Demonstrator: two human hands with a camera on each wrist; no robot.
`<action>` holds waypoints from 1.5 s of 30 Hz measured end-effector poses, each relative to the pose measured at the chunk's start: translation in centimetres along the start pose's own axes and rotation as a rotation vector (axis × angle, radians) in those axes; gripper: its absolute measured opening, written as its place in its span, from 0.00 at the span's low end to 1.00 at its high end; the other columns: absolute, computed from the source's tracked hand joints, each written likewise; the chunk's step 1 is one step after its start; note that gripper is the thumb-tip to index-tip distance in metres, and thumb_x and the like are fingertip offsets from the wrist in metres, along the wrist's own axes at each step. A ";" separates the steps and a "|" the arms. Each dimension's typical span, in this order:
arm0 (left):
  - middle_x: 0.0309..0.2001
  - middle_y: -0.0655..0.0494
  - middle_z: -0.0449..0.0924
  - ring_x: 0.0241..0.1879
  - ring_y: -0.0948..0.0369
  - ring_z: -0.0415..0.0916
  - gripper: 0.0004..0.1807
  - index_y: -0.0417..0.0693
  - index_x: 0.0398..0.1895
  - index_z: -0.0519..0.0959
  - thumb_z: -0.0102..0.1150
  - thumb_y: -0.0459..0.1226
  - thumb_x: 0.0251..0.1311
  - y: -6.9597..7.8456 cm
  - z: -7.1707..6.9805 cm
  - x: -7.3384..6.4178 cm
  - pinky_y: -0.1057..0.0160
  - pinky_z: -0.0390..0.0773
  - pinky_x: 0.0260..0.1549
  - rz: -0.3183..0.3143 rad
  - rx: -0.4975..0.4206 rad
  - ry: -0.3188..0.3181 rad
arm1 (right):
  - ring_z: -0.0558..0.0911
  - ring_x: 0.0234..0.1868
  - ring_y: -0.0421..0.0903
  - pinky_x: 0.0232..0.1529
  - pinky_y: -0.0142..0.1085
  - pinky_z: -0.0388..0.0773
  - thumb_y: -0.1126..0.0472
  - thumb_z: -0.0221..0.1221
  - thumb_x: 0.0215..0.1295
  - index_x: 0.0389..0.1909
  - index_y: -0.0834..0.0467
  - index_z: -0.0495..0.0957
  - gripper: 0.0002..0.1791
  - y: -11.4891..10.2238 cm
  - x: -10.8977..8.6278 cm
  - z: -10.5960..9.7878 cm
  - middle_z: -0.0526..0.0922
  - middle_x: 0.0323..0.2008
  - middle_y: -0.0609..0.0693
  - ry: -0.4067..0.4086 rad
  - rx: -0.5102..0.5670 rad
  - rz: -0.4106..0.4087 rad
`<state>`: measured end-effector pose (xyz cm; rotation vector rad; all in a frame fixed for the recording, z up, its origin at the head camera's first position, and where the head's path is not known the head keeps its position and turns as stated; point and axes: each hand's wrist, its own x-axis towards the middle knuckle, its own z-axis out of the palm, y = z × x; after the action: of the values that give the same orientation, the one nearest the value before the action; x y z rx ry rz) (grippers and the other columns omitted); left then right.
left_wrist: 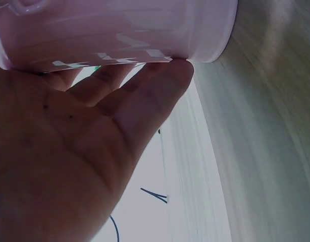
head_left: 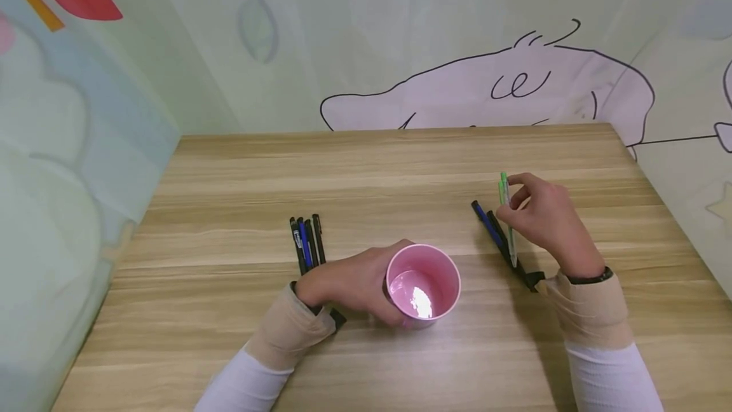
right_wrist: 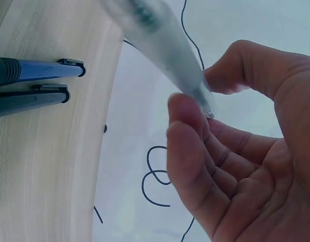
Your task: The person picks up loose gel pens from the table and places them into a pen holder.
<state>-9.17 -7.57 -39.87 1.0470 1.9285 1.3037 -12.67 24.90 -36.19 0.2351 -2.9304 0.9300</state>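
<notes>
My left hand [head_left: 354, 281] grips the side of a pink cup [head_left: 443, 281], its fingers and thumb curved around the wall. Nothing lies inside the cup, which stands upright with its mouth facing up. The left wrist view shows the cup's glossy side [left_wrist: 104, 35] against the fingers. Over on the right, my right hand [head_left: 540, 215] pinches a clear pen with a green clip [head_left: 512, 247] between thumb and fingertips, holding it near its green end. Below that hand lie a blue pen [head_left: 486, 222] and a black pen [head_left: 499, 229], side by side on the table.
Several black and blue pens [head_left: 305, 243] lie in a row left of the cup, partly behind my left wrist. The wooden table [head_left: 366, 177] reaches back to a wall [head_left: 343, 37] printed with cartoon drawings.
</notes>
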 end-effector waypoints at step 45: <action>0.58 0.54 0.76 0.57 0.56 0.75 0.47 0.56 0.67 0.68 0.80 0.39 0.39 0.0 -0.1 0.0 0.58 0.75 0.59 0.013 0.023 -0.004 | 0.85 0.27 0.50 0.25 0.25 0.76 0.67 0.64 0.58 0.61 0.66 0.75 0.27 -1.8 -0.5 0.4 0.84 0.28 0.53 0.179 0.082 -0.115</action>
<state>-9.30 -7.58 -39.78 1.0748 1.9412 1.2880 -11.93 23.32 -35.51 0.3040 -2.6900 0.9989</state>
